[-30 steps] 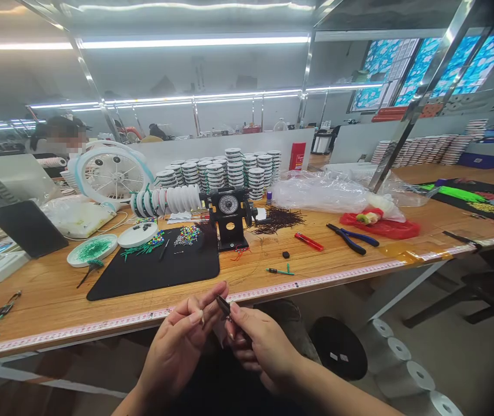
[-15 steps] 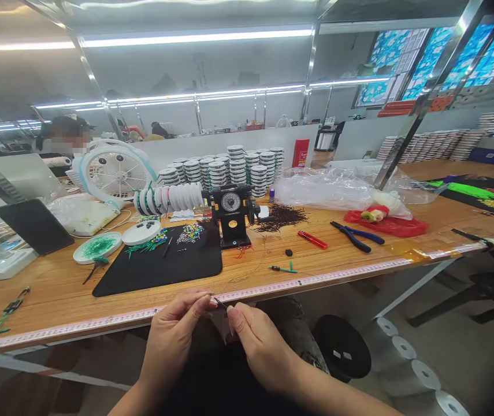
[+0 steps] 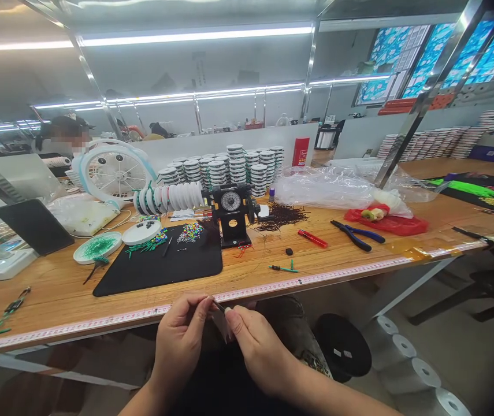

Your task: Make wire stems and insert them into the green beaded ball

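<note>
Just off the table's front edge, my left hand (image 3: 184,329) and my right hand (image 3: 259,344) are close together, both pinched. A thin, dark, stick-like piece (image 3: 219,306) spans the short gap between their fingertips. My right thumb and fingers grip one end of it, and my left fingertips close at the other end. It is too small to name. Straight ahead on the table stands a black winding device (image 3: 234,228) with a dial, carrying a row of white spools (image 3: 181,197). Small green and black parts (image 3: 283,268) lie near the measuring tape (image 3: 273,290) along the edge.
A black mat (image 3: 155,271) holds coloured beads (image 3: 191,232); a white dish of green bits (image 3: 98,247) sits beside it. To the right lie a red lighter-like item (image 3: 312,238), blue-handled pliers (image 3: 357,234) and plastic bags (image 3: 329,186). Stacked spools (image 3: 218,173) stand behind.
My left hand has shifted slightly right, and its fingertips now close tighter around the far end of the dark piece. My right hand has hardly moved.
</note>
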Demonstrator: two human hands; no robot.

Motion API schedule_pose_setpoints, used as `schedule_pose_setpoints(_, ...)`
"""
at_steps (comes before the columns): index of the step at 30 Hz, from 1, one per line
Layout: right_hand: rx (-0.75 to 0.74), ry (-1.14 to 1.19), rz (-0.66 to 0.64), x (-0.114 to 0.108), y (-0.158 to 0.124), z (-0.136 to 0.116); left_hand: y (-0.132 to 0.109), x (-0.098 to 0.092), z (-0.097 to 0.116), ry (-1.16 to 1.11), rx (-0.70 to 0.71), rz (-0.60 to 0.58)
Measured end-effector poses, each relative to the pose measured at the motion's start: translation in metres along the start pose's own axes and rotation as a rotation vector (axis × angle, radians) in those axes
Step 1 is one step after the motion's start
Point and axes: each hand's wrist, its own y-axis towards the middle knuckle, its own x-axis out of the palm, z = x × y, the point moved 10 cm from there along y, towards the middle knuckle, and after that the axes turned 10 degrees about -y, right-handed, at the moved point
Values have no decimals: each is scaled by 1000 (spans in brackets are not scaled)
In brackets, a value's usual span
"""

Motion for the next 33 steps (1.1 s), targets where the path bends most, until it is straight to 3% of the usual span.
schedule_pose_setpoints(4, 51, 101, 4, 1, 3, 11, 2, -2, -12, -77, -78, 16)
schedule_pose_setpoints(8, 337, 450, -141, 20, 1, 33, 6, -16, -16, -81, -123, 71)
schedule_pose_setpoints(11, 476, 610, -201, 30, -4, 38, 15, -28, -1, 51, -11, 79)
schedule_pose_setpoints(14, 468, 616, -178, 27, -4, 38, 23, -29, 14, 252, 164, 9)
schedule_pose_setpoints(17, 435, 598, -164, 24, -7, 39, 28, -22, 10, 411, 241, -70)
schedule_pose_setpoints(20, 419, 579, -160, 23, -10, 42, 31, -14, 6, 584, 292, -78)
schedule_pose_setpoints(26, 425, 557, -172, 24, -13, 45, 42, -3, 2, 692, 200, -98)
schedule_pose_setpoints(33, 536, 648, -191, 29, -12, 43, 47, -2, -7, 505, 61, -151)
